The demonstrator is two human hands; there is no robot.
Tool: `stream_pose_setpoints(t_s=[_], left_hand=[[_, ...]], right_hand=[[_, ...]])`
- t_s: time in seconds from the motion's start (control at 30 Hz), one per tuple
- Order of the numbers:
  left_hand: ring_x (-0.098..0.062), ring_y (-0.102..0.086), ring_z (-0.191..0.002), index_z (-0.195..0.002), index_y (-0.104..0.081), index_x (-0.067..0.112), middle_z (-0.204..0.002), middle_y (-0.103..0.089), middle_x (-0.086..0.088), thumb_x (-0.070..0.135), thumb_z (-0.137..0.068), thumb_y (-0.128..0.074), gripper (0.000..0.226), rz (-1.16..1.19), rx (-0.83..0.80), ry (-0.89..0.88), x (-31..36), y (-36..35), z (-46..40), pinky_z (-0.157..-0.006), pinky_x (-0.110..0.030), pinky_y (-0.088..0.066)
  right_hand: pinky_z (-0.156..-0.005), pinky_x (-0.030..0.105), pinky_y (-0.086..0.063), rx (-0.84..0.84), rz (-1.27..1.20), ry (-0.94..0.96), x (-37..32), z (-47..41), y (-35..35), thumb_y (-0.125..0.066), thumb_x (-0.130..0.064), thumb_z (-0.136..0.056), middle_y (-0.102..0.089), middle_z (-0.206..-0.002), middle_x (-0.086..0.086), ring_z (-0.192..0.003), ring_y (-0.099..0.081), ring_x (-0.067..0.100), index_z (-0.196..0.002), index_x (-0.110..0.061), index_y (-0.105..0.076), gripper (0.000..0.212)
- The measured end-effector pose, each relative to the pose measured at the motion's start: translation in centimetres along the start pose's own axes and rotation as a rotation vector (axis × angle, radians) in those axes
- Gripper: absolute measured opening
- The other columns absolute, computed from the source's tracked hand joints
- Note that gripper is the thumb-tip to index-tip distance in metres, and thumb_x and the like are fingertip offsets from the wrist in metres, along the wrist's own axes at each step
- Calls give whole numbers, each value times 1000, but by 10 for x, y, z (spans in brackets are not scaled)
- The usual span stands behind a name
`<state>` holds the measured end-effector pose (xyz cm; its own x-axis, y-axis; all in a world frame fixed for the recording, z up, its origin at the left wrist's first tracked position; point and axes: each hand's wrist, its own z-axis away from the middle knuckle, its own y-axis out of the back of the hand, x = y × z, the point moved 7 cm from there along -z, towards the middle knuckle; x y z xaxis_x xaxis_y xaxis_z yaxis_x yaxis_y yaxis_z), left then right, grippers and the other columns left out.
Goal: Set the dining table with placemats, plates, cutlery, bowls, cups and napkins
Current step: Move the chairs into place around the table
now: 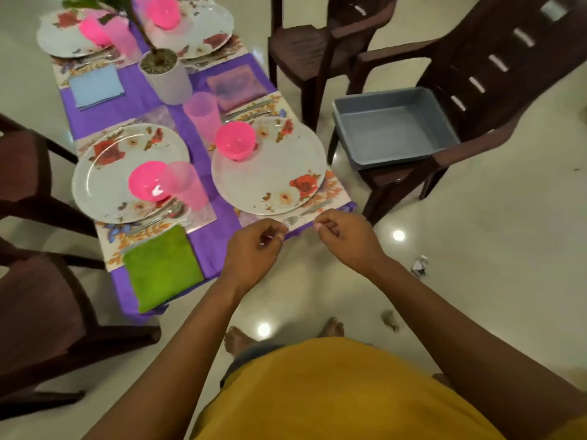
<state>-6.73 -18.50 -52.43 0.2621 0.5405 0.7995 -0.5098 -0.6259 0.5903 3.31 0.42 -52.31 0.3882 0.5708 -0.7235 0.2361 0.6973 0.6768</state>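
Chairs (35, 173) stand along the left of the counter (203, 246), which wears a purple cloth. Nearest on that side lies a green napkin (162, 268), then a flowered plate (127, 173) carrying a pink bowl (147, 181) with a pink cup (185, 185) at its right edge. Next comes the second near plate (270, 169) on its placemat (333, 188), a pink bowl (235, 140) on its far side and another cup (203, 114) beyond.

Just in front of that plate a fork (306, 212) lies on the placemat at the counter's edge, its long axis running left to right, prongs to the left and handle rising slightly to the right.

The left hand (254, 249) hovers with fingers loosely curled, its fingertips just beside the prongs; whether they touch is not clear. The right hand (346, 239) has its fingers curled too, its grip near the handle's middle, holding nothing that shows. Both sit on the near side of the fork, so each end has a hand close by, the left perhaps closer.

A likely next move is nudging the fork straight along the plate.

Further right, a grey tub (394, 128) rests on a chair.
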Motion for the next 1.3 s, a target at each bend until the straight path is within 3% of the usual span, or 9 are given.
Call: stream_pose_setpoints(t_s=[0.07, 0.2, 0.33, 0.63, 0.8, 0.9, 1.0, 1.17, 1.3], left_hand=[[3, -68, -92, -104, -78, 28, -100, -75, 21, 15, -96, -69, 18, 31, -27, -17, 26, -27, -13, -80, -18, -53], [-3, -69, -91, -104, -78, 27, -99, -75, 17, 16, -97, -67, 17, 52, -91, -86, 73, -77, -39, -83, -25, -56], [-5, -71, -89, -108, -79, 25, -97, -76, 15, 17, -98, -65, 19, 46, -182, -152, 112, -123, -67, -81, -30, -60], [1, -70, -95, -107, -80, 29, -101, -76, 18, 23, -99, -66, 17, 65, -360, -194, 175, -234, -174, -85, -21, -55], [12, -66, -85, -103, -77, 27, -92, -74, 19, 20, -99, -69, 12, 35, -499, -123, 198, -296, -238, -71, -4, -45], [5, -69, -83, -106, -79, 23, -94, -76, 14, 20, -98, -69, 12, -17, -592, -97, 204, -330, -274, -72, -12, -49], [1, -69, -92, -111, -79, 25, -104, -76, 13, 27, -98, -69, 17, -150, -661, -149, 214, -355, -307, -85, -22, -55], [-9, -69, -97, -113, -78, 26, -109, -76, 8, 34, -97, -67, 20, -266, -723, -103, 226, -384, -346, -86, -28, -55], [-14, -69, -100, -111, -76, 25, -110, -75, 5, 34, -96, -65, 21, -347, -773, -53, 237, -421, -366, -88, -31, -54]], right_hand=[[-79, 38, -61, 48, -16, -33, 22, 3, 32, -63, -32, -99, -76, -92, -7, -83, -70, 9, -107, -22, -76, 18], [-79, 38, -59, 128, -14, -85, 62, 5, 87, -65, -31, -96, -76, -90, -8, -82, -69, 9, -102, -24, -76, 14], [-74, 29, -55, 204, -13, -132, 94, 1, 132, -65, -32, -97, -74, -87, -9, -79, -67, 8, -101, -24, -76, 14], [-72, 27, -51, 236, 8, -287, 186, -49, 221, -60, -37, -101, -73, -87, -8, -80, -65, 9, -97, -25, -73, 19], [-69, 21, -47, 143, 84, -289, 229, -92, 258, -62, -29, -98, -73, -91, -10, -82, -65, 9, -95, -23, -75, 14], [-74, 31, -53, 68, 147, -331, 261, -122, 276, -63, -26, -96, -74, -96, -6, -86, -67, 15, -99, -20, -75, 14], [-79, 36, -54, 55, 223, -337, 291, -154, 296, -64, -24, -95, -75, -102, -1, -91, -68, 21, -106, -17, -75, 17], [-81, 33, -52, -57, 334, -368, 339, -201, 309, -65, -23, -93, -71, -115, 4, -100, -64, 23, -118, -17, -69, 25], [-93, 37, -53, -229, 525, -310, 379, -237, 313, -69, -9, -80, -60, -140, 9, -120, -59, 30, -139, -17, -59, 60]])
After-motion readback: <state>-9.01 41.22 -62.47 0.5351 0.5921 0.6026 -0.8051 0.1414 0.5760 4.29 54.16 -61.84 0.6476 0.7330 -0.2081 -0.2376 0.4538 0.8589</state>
